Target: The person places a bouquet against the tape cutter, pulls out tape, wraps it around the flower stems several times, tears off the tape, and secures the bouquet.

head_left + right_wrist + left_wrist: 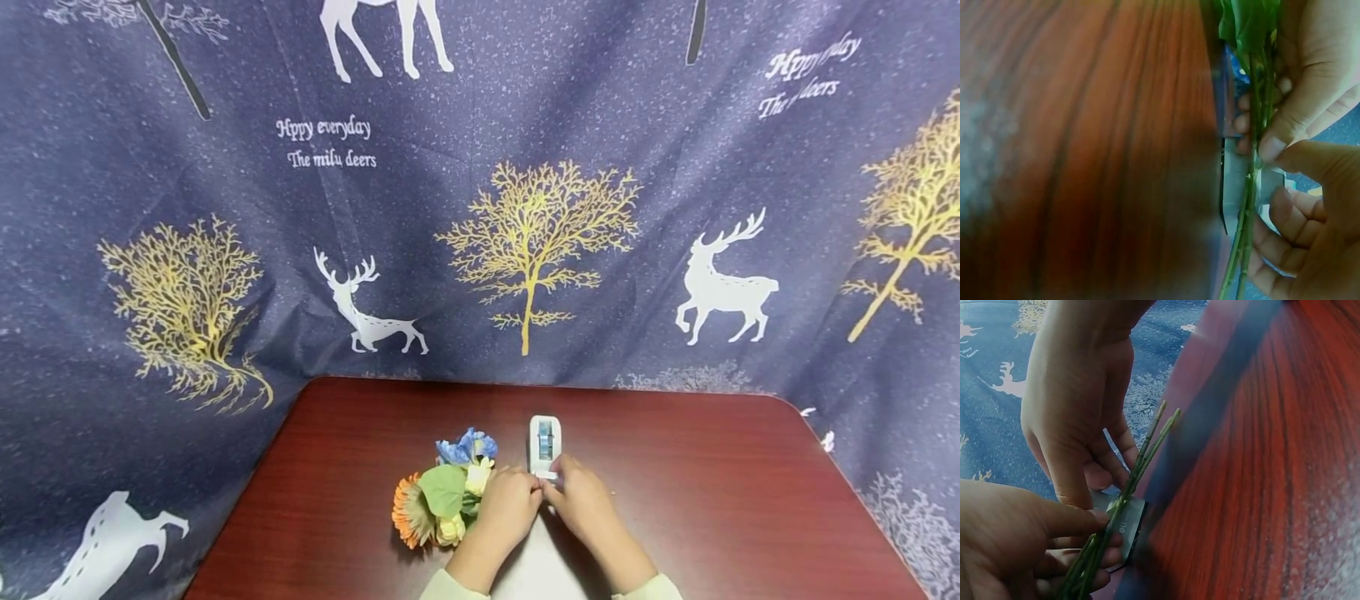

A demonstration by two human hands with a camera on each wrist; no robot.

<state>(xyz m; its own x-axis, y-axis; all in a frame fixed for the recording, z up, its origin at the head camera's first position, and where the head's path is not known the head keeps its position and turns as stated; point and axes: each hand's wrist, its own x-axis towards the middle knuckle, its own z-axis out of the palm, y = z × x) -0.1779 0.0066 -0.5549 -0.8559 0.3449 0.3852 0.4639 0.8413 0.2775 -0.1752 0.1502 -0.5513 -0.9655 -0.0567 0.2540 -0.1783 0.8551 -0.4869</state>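
A bunch of artificial flowers (pixel 444 492), with orange, blue and pale yellow blooms and green leaves, lies to the left of my hands. My left hand (pixel 506 506) pinches its thin green stems (pixel 1250 206) between thumb and fingers. Close below that grip, my right hand (pixel 588 500) has its thumb and fingers bent at the stems, pinching a shiny bit of clear tape (pixel 1257 181) there. Its thumb reaches the left thumb's tip. Just beyond both hands stands a white tape dispenser (pixel 535 450) with a roll of bluish tape in it.
The dark red wooden table (pixel 712 492) spreads out on both sides of the hands. A white surface (pixel 542 562) shows between the forearms. Behind the table hangs a blue cloth (pixel 420 208) printed with deer and trees.
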